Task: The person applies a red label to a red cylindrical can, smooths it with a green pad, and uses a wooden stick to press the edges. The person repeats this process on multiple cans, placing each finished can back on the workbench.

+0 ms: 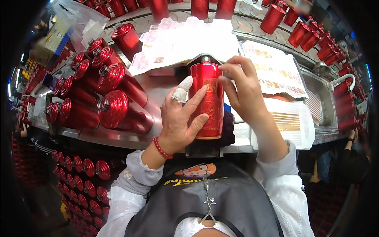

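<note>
A glossy red bottle (pixel 209 108) with a clear glass neck and a gold-framed label lies in a dark holder (pixel 204 149) at the table's front edge, neck pointing away from me. My left hand (pixel 176 120) holds it from the left side, thumb and index finger laid across its front. One finger of that hand wears a white finger cover (pixel 182 90). At the bottle's upper right edge, my right hand (pixel 246 89) has thumb and index finger bent close together. Whether something thin is between those fingertips cannot be made out.
Several red bottles (pixel 122 110) stand close on my left. Beyond the holder lies a white sticker sheet (pixel 189 41); another sheet (pixel 272 69) and stacked gold-striped sheets (pixel 290 120) lie right. A sink (pixel 331 104) is farther right. A curved conveyor (pixel 252 23) carries bottles behind.
</note>
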A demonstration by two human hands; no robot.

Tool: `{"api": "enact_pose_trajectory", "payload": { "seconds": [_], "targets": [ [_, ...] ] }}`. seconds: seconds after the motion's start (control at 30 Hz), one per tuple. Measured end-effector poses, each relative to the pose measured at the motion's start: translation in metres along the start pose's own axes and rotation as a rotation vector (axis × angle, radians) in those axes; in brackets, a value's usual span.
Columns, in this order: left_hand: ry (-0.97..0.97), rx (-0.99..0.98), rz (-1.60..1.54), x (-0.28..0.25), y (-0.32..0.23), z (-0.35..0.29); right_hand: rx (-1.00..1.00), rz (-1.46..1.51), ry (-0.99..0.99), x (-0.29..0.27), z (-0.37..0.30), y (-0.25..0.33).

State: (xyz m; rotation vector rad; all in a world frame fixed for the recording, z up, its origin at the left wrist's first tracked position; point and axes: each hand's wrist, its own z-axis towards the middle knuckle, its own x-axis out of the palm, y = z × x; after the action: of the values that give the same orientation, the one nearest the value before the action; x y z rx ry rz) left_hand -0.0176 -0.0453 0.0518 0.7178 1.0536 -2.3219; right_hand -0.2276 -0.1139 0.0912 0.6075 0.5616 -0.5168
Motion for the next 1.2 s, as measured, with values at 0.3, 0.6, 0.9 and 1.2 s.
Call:
{"api": "enact_pose_trajectory", "payload": {
  "seconds": [0.3, 0.6, 0.9, 1.2],
  "targets": [
    [0.02, -0.024, 0.025, 0.0, -0.002, 0.004, 0.13, 0.142, 0.178, -0.005, -0.045, 0.018],
    [0.075, 0.004, 0.082, -0.003, 0.0, 0.005, 0.154, 0.189, 0.216, -0.007, -0.05, 0.025],
    [0.075, -0.016, 0.067, -0.002, 0.0, 0.004, 0.146, 0.193, 0.262, -0.007, -0.054, 0.022],
    [0.076, -0.016, 0.019, -0.004, 0.001, 0.004, 0.182, 0.233, 0.267, -0.009, -0.056, 0.024]
  ]
}}
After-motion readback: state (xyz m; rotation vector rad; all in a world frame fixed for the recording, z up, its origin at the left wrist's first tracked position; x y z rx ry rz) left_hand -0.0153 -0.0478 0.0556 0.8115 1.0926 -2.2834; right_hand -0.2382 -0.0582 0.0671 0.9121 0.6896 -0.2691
